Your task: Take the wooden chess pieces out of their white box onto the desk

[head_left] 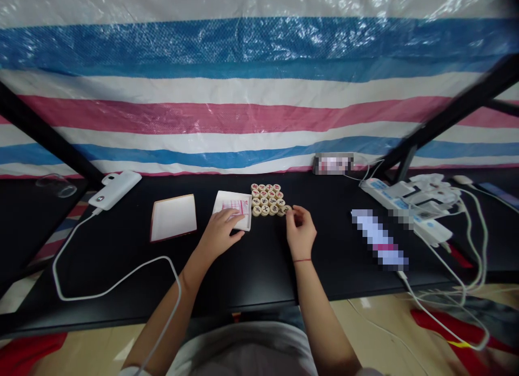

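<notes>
Chinese chess pieces, round and cream with red or black characters, stand close together in a block of rows. My right hand is at the block's near right corner, its fingers curled and pinched at a black-marked chess piece. Left of the block lies a white open box with a folded sheet of paper printed in red lines inside. My left hand rests over the box's near side, fingers stretched out onto the paper, thumb apart at the near edge.
A box lid, white inside, lies further left on the black table. A white power bank trails a cable past my left forearm. On the right are a blurred phone, a power strip with chargers, and another device behind.
</notes>
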{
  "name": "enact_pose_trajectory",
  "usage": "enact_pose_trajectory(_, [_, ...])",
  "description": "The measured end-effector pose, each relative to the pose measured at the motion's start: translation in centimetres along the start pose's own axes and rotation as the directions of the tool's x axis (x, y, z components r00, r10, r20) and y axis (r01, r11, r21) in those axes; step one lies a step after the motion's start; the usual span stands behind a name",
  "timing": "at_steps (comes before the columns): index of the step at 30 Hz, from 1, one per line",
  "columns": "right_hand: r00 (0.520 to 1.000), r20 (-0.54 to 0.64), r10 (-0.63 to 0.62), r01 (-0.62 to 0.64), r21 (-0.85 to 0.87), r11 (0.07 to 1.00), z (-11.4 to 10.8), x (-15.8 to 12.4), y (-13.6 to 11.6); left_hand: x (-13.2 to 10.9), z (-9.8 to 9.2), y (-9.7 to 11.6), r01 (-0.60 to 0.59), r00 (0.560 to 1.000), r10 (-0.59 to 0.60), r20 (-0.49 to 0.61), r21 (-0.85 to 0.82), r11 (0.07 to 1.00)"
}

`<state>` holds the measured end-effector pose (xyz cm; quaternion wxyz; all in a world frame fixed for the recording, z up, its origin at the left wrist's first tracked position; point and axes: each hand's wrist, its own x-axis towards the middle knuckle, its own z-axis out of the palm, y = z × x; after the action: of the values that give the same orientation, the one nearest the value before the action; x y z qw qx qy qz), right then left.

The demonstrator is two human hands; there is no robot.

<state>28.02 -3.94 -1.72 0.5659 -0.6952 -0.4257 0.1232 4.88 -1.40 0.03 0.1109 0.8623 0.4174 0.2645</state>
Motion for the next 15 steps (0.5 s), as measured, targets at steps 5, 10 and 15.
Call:
enact_pose_trajectory(5, [0.996,0.088,-0.002,0.016,-0.158,0.987,-0.3,0.9,1.3,-0.2,0.1,-0.3,0.099,0.994,-0.102,0.038,0.081,0.992])
enact_pose_trajectory(10, [0.993,0.113,-0.042,0.065,-0.207,0.976,0.1,0.9,1.4,-0.3,0.1,0.0,0.147,0.988,-0.152,0.022,0.161,0.976])
enact_pose_trajectory(15, [0.986,0.124,-0.115,0.142,-0.231,0.962,0.1,0.7,1.4,-0.3,0.5,0.5,0.186,0.982,-0.189,-0.007,0.227,0.956])
